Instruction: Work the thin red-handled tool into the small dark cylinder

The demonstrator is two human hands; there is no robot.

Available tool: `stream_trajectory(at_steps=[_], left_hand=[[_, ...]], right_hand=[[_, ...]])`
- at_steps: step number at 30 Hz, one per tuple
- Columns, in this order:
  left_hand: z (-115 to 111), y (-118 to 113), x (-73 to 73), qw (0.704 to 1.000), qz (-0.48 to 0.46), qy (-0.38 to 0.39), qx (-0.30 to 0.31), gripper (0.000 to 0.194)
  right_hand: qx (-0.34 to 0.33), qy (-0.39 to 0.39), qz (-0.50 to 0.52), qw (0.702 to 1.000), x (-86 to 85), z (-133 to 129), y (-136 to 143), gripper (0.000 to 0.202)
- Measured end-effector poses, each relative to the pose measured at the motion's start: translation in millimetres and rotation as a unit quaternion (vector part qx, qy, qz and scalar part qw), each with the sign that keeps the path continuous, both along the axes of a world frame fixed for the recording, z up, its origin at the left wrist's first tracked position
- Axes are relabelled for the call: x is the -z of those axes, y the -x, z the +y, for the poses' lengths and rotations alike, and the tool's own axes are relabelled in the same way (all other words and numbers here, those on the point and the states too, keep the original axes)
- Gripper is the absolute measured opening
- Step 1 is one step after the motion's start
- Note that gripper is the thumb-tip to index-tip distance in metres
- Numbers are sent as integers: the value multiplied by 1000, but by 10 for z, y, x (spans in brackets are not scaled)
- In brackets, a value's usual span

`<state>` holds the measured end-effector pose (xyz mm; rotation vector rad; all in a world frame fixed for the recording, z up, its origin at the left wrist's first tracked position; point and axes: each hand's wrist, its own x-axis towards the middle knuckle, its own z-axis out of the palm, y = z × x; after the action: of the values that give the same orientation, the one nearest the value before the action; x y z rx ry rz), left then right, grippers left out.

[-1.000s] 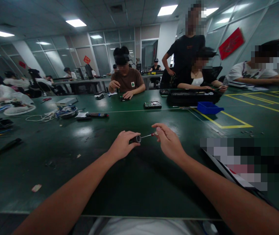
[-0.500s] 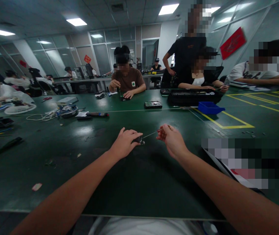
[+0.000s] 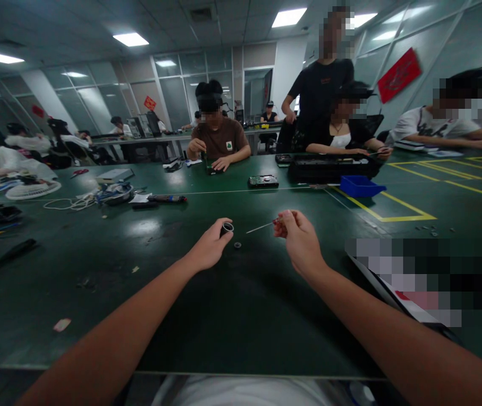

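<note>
My left hand (image 3: 212, 243) is closed around a small dark cylinder (image 3: 226, 228), whose open end with a pale rim faces right and towards me. On the table just right of that hand lies a small round metallic piece (image 3: 237, 245), touched by neither hand. Pinched in my right hand (image 3: 294, 234) is a thin screwdriver (image 3: 260, 227). Its slim shaft points left and slightly down at the cylinder, with a gap between tip and rim. Most of the reddish handle is hidden by my fingers.
Across the green table (image 3: 241, 321), a person works on a circuit board; a drive-like unit (image 3: 263, 181) lies nearby. A blue tray (image 3: 360, 186) stands right of centre. Coiled cables (image 3: 116, 192) and a dark tool (image 3: 168, 198) lie to the left.
My left hand has drawn back leftwards and turned the cylinder's open end more towards me. The small round piece now lies apart from the hand. The screwdriver tip has come away from the cylinder.
</note>
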<state>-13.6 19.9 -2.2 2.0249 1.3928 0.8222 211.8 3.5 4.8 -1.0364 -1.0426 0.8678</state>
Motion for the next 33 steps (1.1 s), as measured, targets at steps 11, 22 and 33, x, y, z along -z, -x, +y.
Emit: stream_trajectory(at_steps=[11,22,33], left_hand=[[74,-85,-28,983,172,-31,48,33],[128,-142,54,933,329,-84,119,23],[383,458,-173,997,-24,17,-69,35]], right_hand=[[-21,-14,-23,999,-52,-68,-4,23],[-27,-21,-36,999,-4,-40,-11,26],[-37,-10,-33,999,-41,-60,-13,24]])
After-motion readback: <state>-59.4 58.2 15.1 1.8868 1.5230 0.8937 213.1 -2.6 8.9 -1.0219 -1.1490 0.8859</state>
